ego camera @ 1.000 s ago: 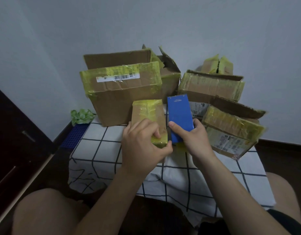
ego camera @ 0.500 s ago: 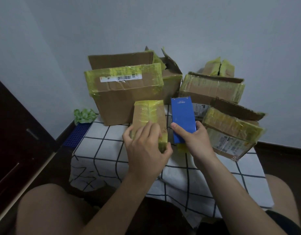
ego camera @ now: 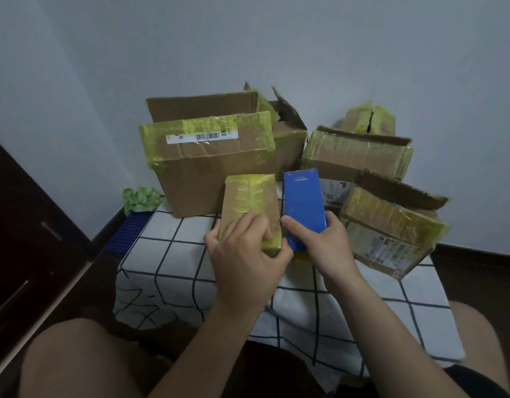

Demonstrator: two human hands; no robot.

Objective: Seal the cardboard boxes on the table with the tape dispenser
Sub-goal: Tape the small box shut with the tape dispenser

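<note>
My left grip (ego camera: 245, 262) clamps small box (ego camera: 248, 202), yellow tape on top. Right grip (ego camera: 329, 248) wraps dispenser (ego camera: 304, 205) beside it. Big box (ego camera: 213, 182) behind gapes open; most sealing left, I reckon.

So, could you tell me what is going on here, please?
A seated person is taping cardboard boxes at a table. The left hand holds a small box, already partly wrapped in yellow tape. The right hand grips the blue dispenser close beside that box's right side. Bigger boxes stand behind, several with their flaps open.
</note>
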